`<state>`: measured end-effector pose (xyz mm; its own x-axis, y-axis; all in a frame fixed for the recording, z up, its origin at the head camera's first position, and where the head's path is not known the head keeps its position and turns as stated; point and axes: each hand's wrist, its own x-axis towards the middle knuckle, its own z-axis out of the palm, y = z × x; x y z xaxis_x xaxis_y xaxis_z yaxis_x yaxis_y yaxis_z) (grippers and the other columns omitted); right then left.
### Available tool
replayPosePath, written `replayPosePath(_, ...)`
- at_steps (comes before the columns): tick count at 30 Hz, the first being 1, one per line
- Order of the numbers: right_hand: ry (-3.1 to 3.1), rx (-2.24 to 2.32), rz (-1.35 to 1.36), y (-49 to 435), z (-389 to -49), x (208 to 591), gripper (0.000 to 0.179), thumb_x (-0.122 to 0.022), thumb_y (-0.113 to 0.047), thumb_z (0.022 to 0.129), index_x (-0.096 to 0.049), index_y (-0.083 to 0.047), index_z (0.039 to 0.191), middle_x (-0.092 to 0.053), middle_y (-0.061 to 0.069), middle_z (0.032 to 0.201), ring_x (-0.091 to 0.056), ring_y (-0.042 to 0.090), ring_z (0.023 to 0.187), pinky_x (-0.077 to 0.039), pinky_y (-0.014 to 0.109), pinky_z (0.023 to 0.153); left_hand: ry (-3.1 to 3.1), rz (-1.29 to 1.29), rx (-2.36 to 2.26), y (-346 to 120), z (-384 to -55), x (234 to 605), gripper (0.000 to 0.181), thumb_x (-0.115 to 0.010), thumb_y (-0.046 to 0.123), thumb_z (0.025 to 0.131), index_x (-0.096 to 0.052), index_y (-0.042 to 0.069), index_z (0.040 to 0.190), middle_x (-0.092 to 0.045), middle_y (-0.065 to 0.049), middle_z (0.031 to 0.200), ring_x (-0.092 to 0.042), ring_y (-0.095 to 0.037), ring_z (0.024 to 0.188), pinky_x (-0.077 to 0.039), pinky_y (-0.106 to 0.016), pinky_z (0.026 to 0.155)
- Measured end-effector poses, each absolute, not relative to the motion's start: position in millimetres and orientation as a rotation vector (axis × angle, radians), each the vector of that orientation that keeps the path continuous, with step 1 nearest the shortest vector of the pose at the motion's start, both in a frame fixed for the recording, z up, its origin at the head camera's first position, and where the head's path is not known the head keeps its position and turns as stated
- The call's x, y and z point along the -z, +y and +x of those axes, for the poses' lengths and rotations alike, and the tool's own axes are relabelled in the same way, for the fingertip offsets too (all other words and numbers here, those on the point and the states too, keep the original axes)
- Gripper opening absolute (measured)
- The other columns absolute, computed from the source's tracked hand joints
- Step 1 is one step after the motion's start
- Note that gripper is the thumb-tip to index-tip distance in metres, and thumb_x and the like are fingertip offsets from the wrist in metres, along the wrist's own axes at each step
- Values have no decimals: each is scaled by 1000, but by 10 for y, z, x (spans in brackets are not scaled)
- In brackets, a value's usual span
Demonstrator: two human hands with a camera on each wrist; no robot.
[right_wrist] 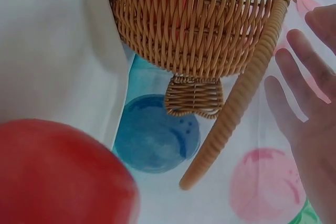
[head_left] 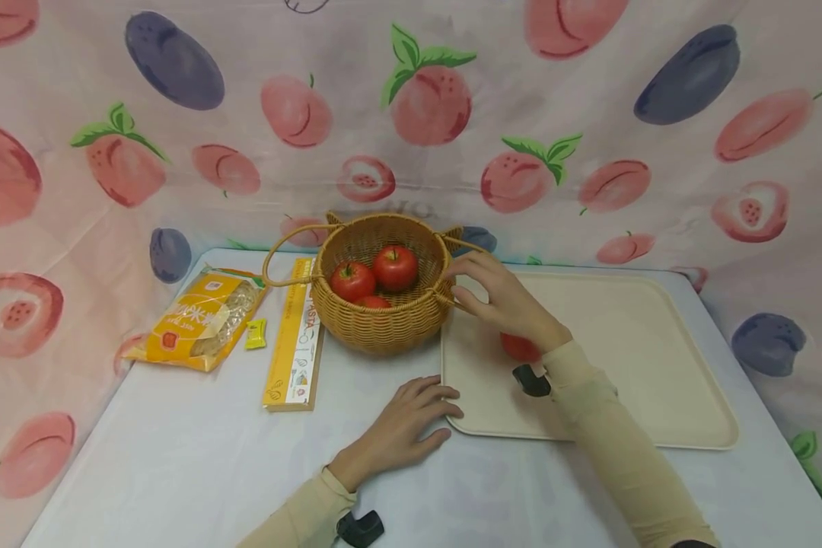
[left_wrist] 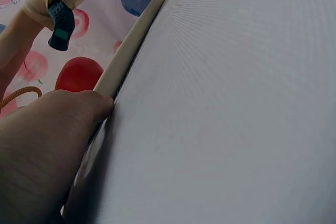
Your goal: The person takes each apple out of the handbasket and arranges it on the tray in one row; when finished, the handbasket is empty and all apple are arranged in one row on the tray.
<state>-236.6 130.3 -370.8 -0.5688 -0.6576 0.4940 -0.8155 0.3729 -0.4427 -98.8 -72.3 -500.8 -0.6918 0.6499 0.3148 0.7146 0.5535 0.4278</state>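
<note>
Fruit-printed cloth [head_left: 356, 68] is hanging behind a white-covered table [head_left: 178, 457], and a wicker basket [head_left: 377, 331] is standing toward the table's far side. Inside the basket, three red apples [head_left: 395, 268] are sitting together, the nearest one showing only partly above the rim.

To the right of the basket, a cream tray [head_left: 630, 365] is lying flat, and a red fruit [head_left: 519, 348] is resting on it, largely hidden under the right forearm in the head view. At the basket's right side, the right hand [head_left: 503, 293] is hovering just beside the right handle [right_wrist: 239, 98]; its grip is spreading loosely, and the right wrist view is showing a gap between fingers and handle.

Nearer the person than the basket and slightly to its right, the left hand [head_left: 407, 422] is resting at the tray's near left corner, its grip relaxed, with fingers extending over the edge.

Left of the basket, a yellow-and-white pasta box [head_left: 292, 342] is lying closest; beyond it, a small yellow packet [head_left: 256, 334] and an orange-yellow food bag [head_left: 199, 320] are lying farther left.
</note>
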Motion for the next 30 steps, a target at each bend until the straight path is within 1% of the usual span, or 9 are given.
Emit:
replayPosePath(6,-2398,-901,1371,1198,-2435,3669,19,-61,-14,91,-64,-8,109,-61,2,112,-53,19,112,-40,43,101,-2668,-1174,817,-728,-989,5003,26,-59,31,92,-59,29,118,-50,7,135,-35,-24,137,-30,-44,113)
replayPosePath(11,-2479,-793,1391,1146,-2473,3616,18,-59,-20,93,-65,-13,108,-61,0,111,-54,16,107,-45,38,95,-2660,-1175,821,-728,-985,5000,25,-60,29,92,-59,29,117,-51,7,134,-35,-24,137,-31,-45,113)
replayPosePath(16,-2576,-707,1420,1083,-2502,3519,19,-54,-22,95,-65,-15,108,-62,-3,104,-55,12,89,-47,33,83,-2646,-1170,813,-714,-992,5012,26,-60,28,91,-59,29,117,-51,7,134,-36,-24,137,-31,-44,113)
replayPosePath(18,-2617,-681,1420,1059,-2506,3491,18,-53,-22,95,-65,-17,108,-63,-5,100,-54,9,80,-45,31,80,-2651,-1170,817,-705,-987,5027,25,-60,28,91,-59,29,117,-51,8,134,-36,-23,137,-31,-44,113)
replayPosePath(21,-2677,-644,1390,1034,-2511,3473,17,-56,-22,94,-65,-20,108,-63,-8,98,-54,6,74,-45,28,74,-2663,-1174,836,-685,-968,5053,25,-60,29,91,-59,30,116,-51,9,133,-36,-21,137,-31,-44,113)
replayPosePath(25,-2713,-585,1377,982,-2541,3431,17,-59,-21,93,-65,-20,108,-64,-8,100,-58,7,78,-50,27,72,-2668,-1172,837,-672,-959,5057,24,-59,29,92,-59,30,116,-51,10,134,-36,-21,136,-31,-44,113)
replayPosePath(28,-2726,-553,1422,906,-2588,3362,18,-59,-22,93,-65,-18,109,-64,-6,103,-61,10,82,-52,28,74,-2659,-1160,814,-688,-977,5030,24,-59,28,92,-60,30,115,-51,9,133,-37,-22,135,-32,-44,112)
replayPosePath(30,-2740,-528,1452,845,-2619,3308,19,-60,-22,92,-64,-16,109,-63,-4,103,-61,12,82,-53,29,75,-2653,-1154,803,-705,-995,5007,24,-60,28,91,-60,30,115,-52,9,133,-38,-23,135,-32,-44,112)
